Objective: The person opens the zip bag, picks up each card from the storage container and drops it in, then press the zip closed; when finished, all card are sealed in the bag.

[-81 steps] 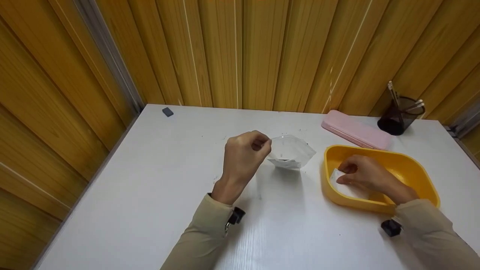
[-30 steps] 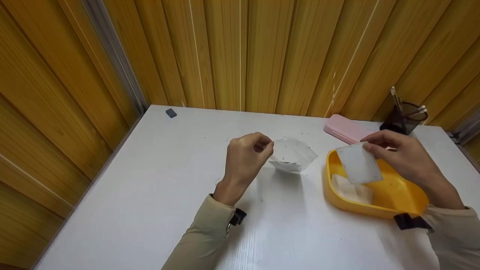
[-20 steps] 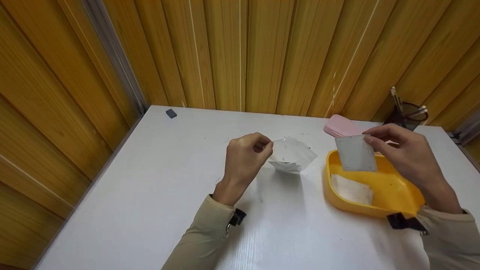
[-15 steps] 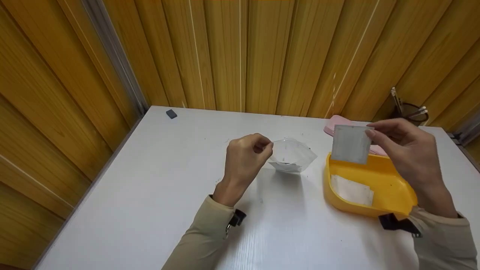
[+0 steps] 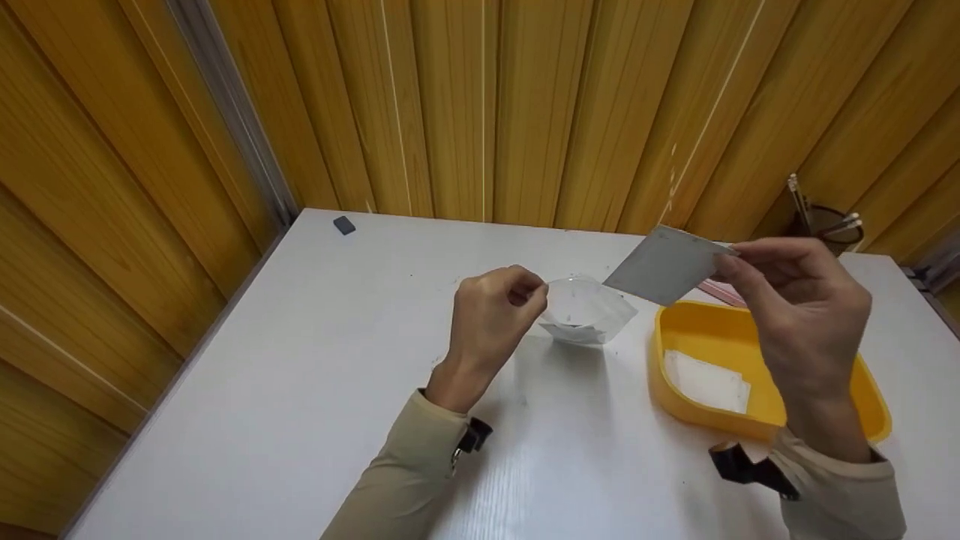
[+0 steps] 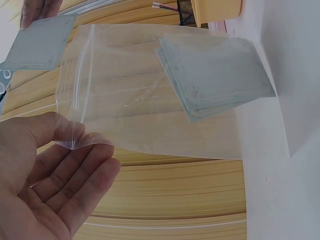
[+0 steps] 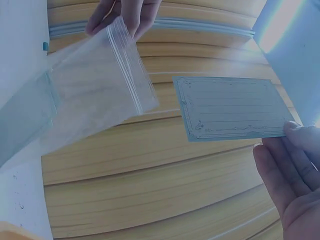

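The left hand (image 5: 491, 311) pinches one lip of a clear zip-top plastic bag (image 5: 585, 315) between thumb and curled fingers, holding it up so its bottom rests on the white table (image 5: 300, 390). The right hand (image 5: 799, 307) grips a pale ruled paper card (image 5: 664, 264) by its right edge, thumb and fingertips closed on it, the card tilted in the air just right of the bag's mouth and not yet touching it.

Judged from how things lie, the work is part done. The left wrist view shows a small stack of similar cards (image 6: 215, 75) already inside the bag, well below the pinched lip; the edges suggest two or three, though an exact number cannot be read. The held card is outside the bag. Below the right hand, a yellow plastic tray (image 5: 874, 409) holds more white cards (image 5: 705, 381), apparently two overlapping, so these seem left to handle.

By count: one bag, one card in the grip, one tray, one stack in the bag, one small pile in the tray. Beyond the right hand stand one dark mesh pen cup (image 5: 829, 225) with a few pencils and one pink case (image 5: 721, 291), mostly hidden. Far beyond the left hand lies one small grey eraser (image 5: 344, 224).
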Available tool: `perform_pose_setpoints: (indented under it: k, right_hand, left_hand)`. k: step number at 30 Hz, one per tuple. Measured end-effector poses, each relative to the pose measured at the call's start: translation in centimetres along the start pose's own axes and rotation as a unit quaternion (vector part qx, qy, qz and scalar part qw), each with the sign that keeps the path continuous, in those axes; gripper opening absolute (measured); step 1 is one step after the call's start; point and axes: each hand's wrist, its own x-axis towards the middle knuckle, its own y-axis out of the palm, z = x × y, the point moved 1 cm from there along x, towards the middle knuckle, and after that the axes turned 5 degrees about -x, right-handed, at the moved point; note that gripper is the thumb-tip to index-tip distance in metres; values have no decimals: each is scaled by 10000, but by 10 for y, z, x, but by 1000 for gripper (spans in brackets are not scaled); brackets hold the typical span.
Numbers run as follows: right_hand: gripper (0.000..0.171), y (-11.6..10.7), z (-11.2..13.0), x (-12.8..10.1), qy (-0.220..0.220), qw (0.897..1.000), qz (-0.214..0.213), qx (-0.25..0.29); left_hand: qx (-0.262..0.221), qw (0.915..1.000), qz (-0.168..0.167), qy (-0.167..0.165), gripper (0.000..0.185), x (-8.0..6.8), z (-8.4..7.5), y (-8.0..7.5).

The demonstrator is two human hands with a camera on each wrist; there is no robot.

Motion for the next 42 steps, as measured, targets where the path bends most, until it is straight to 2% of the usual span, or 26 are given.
perform_pose_setpoints:
  k: [4,6,17,29,42]
  right_hand:
    - [23,10,7,-7,-127,9989,109,442]
    - [23,16,8,-10,-258,9981,264,499]
    - [32,42,-1,-16,-705,9915,1026,388]
    - [28,52,-15,-20,-1241,9753,1761,-495]
    - [27,49,-15,-19,-1516,9573,2281,-930]
  left_hand:
    - [43,10000,31,14,6,1,0,-1]
    - [45,10000,32,16,6,1,1,-1]
    - [4,9999,-40,100,7,0,-1,-3]
    - [29,10000,42,32,6,0,-3,-3]
    - [23,10000,31,60,6,-1,-3,-4]
